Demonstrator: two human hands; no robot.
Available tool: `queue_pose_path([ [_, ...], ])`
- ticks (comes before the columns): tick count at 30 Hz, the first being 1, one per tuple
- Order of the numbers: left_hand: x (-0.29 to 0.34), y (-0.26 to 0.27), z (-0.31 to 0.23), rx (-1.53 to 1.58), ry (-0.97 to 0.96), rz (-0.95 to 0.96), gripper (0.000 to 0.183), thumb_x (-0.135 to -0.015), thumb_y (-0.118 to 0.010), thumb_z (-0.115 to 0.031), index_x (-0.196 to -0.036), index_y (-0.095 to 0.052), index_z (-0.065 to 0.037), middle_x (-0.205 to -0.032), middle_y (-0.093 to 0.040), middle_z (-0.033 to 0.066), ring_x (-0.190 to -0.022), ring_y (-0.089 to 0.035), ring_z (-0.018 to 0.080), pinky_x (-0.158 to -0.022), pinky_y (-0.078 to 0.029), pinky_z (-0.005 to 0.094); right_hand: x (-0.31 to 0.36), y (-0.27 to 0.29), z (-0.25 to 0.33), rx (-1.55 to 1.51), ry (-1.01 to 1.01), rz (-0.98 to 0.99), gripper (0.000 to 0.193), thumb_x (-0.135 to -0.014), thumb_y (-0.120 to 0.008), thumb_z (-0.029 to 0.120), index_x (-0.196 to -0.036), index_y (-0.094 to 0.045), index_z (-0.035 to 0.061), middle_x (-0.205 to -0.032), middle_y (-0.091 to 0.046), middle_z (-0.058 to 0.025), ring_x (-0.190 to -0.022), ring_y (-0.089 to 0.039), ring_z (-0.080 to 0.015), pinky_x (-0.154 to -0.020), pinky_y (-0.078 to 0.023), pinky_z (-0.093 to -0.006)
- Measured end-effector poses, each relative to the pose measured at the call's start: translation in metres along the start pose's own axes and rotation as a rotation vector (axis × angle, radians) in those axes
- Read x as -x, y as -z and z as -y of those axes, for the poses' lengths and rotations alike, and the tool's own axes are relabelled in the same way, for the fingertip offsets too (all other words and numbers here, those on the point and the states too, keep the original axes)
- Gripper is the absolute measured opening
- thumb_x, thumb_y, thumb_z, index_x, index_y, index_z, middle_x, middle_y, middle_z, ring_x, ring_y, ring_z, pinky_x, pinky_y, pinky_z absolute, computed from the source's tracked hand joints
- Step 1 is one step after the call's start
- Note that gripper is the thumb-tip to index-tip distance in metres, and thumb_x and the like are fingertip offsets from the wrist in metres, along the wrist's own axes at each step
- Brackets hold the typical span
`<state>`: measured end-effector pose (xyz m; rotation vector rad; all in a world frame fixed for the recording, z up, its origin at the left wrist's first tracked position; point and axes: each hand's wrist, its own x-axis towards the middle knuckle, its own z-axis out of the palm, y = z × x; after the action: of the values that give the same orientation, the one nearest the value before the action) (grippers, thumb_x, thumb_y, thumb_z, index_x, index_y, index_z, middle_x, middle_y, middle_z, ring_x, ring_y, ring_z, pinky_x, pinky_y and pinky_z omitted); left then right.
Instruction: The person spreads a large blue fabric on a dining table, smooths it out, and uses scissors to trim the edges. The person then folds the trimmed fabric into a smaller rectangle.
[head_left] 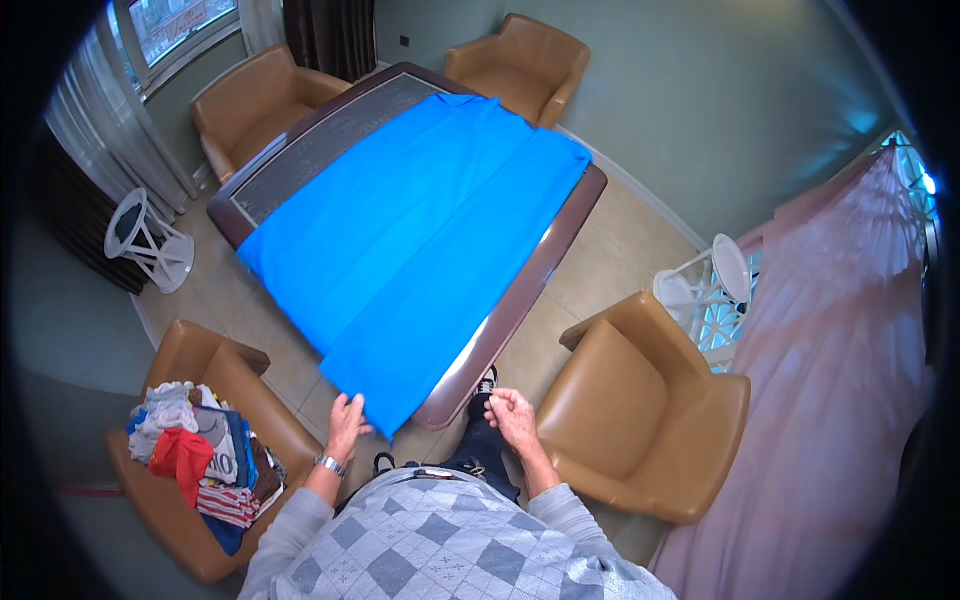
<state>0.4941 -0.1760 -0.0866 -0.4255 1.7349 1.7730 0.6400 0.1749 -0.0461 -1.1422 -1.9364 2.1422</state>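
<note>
A large bright blue cloth (420,230) lies spread over the table (590,205), with a lengthwise fold along its right part. Its near corner hangs past the table's front end. Beside that corner is my left hand (346,428), fingers parted and close to the cloth's edge; I cannot tell whether they touch it. My right hand (513,417) hovers to the right of the table's near corner, apart from the cloth. Its fingers are curled in with the thumb, and nothing shows in them.
Tan armchairs (630,400) stand around the table. Folded clothes (205,450) are piled on the near-left armchair (270,415). White side tables (165,255) stand at left and right. A pink gown (820,380) hangs at far right. My shoe (487,383) is by the table's corner.
</note>
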Motion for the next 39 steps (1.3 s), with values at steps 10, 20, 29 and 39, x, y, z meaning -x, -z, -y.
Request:
queue_pose_path([
  [10, 0.04, -0.079, -0.036, -0.998, -0.535, -0.822, 0.05, -0.104, -0.068, -0.016, -0.148, -0.053, 0.005, -0.141, -0.062, 0.0282, -0.124, -0.065, 0.0394, -0.105, -0.052, 0.0488, -0.253, 0.071, 0.13, -0.138, 0.031, 0.009, 0.037, -0.105, -0.071, 0.014, -0.136, -0.061, -0.0035, -0.104, -0.076, -0.0101, -0.083, -0.072, -0.0136, -0.066, -0.06, -0.028],
  [20, 0.027, -0.184, -0.034, 0.172, 0.205, -0.185, 0.027, -0.113, -0.064, -0.023, -0.123, -0.07, 0.001, -0.104, -0.08, 0.0124, -0.077, -0.076, 0.0182, -0.068, -0.064, 0.0323, -0.377, 0.102, 0.2, -0.102, -0.019, -0.132, 0.052, -0.107, -0.07, 0.012, -0.148, -0.047, -0.0093, -0.107, -0.073, -0.013, -0.072, -0.07, -0.015, -0.058, -0.059, -0.0276],
  [29, -0.031, -0.242, -0.048, 0.142, 0.194, -0.067, 0.035, -0.115, -0.059, -0.031, -0.117, -0.072, 0.002, -0.102, -0.081, 0.0118, -0.077, -0.075, 0.0159, -0.074, -0.063, 0.0329, -0.495, 0.203, 0.248, -0.078, 0.096, -0.239, 0.036, -0.107, -0.068, 0.015, -0.138, -0.054, 0.0051, -0.092, -0.069, -0.0081, -0.062, -0.067, -0.0153, -0.047, -0.054, -0.0307],
  [39, -0.114, -0.363, -0.12, -0.044, -0.125, -0.461, 0.024, -0.11, -0.069, -0.02, -0.124, -0.069, 0.0, -0.082, -0.068, 0.0008, -0.059, -0.059, 0.007, -0.051, -0.051, 0.0256, -0.652, 0.282, 0.328, 0.757, 0.398, -0.331, 0.052, -0.09, -0.087, 0.02, -0.137, -0.066, 0.0143, -0.115, -0.068, -0.0127, -0.109, -0.069, -0.0303, -0.094, -0.058, -0.0442],
])
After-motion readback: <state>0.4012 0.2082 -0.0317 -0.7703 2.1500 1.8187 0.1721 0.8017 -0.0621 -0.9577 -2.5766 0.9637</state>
